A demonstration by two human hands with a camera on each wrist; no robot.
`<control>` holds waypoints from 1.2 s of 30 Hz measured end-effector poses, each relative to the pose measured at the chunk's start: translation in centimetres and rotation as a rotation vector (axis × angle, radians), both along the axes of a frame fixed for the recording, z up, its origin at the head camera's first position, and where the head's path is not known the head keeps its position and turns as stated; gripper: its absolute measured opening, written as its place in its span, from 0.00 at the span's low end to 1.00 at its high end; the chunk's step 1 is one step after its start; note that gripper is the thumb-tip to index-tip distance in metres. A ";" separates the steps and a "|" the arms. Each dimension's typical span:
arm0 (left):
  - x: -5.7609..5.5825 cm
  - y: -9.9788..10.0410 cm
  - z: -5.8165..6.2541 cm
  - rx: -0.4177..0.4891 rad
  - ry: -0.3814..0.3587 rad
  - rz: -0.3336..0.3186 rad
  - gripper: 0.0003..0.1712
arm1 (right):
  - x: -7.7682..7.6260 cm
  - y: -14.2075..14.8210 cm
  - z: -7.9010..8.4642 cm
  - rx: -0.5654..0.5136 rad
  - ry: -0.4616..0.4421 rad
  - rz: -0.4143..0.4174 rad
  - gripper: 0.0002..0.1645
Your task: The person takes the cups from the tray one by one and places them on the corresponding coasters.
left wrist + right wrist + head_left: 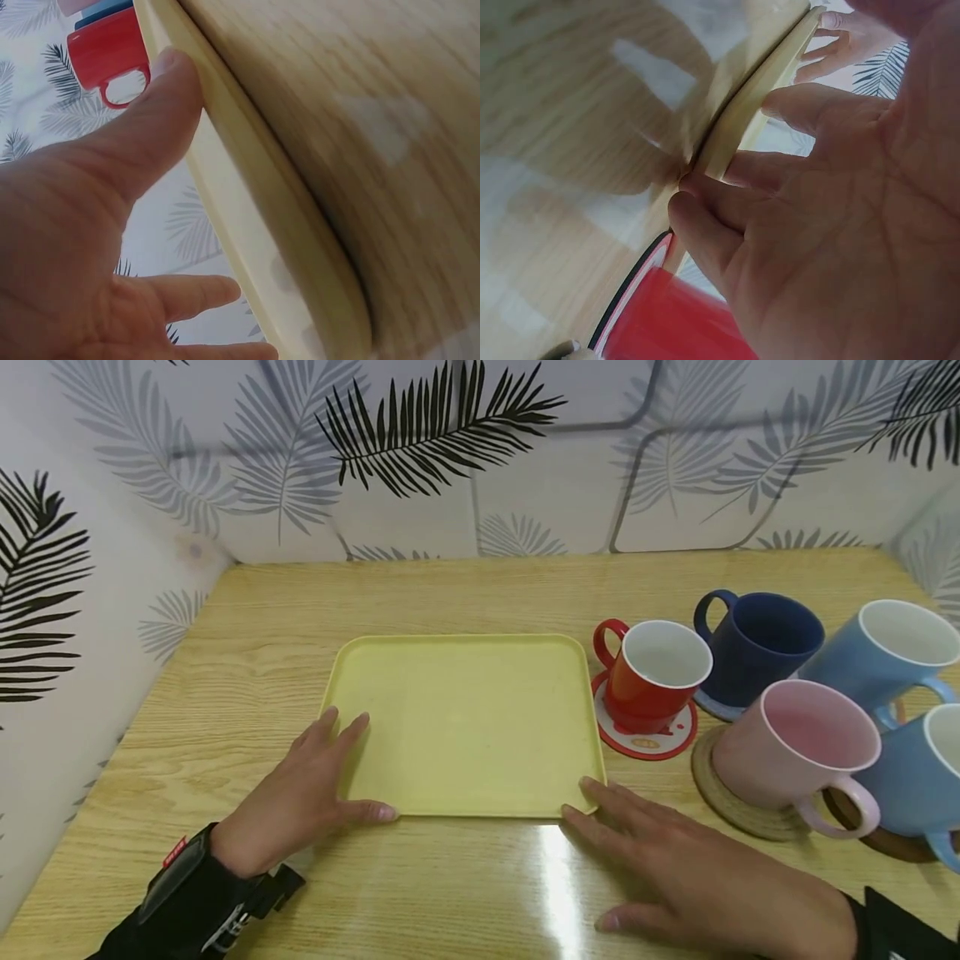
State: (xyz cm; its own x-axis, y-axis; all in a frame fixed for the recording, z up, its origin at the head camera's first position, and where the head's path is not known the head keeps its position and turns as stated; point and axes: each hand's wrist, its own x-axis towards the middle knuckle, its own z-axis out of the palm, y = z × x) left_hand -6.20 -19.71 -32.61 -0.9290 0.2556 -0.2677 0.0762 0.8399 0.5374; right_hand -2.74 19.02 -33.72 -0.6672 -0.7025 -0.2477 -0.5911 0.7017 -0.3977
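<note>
A yellow rectangular tray point(465, 727) lies flat on the wooden table. At its front left corner, my left hand point(307, 793) has spread fingers over the left side and the thumb against the front rim. My right hand point(675, 868) touches the front right corner with extended fingertips, its thumb held apart over the table. Neither hand grips anything. Close to the tray's right edge, a red mug point(651, 693) with a white inside stands on a red-and-white coaster point(645, 746). In the right wrist view, that red mug point(675, 315) appears just below the fingers.
Right of the red mug stand a navy mug point(738, 652), a pink mug point(768, 760) on a woven coaster point(750, 820), and two light blue mugs, one behind point(847, 652) and one in front point(907, 785). A leaf-patterned wall point(540, 510) borders the table's back.
</note>
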 end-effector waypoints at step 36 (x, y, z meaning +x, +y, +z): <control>-0.4 0.7 2.2 0.049 0.198 0.004 0.65 | -1.0 1.0 2.6 -0.279 0.407 -0.140 0.55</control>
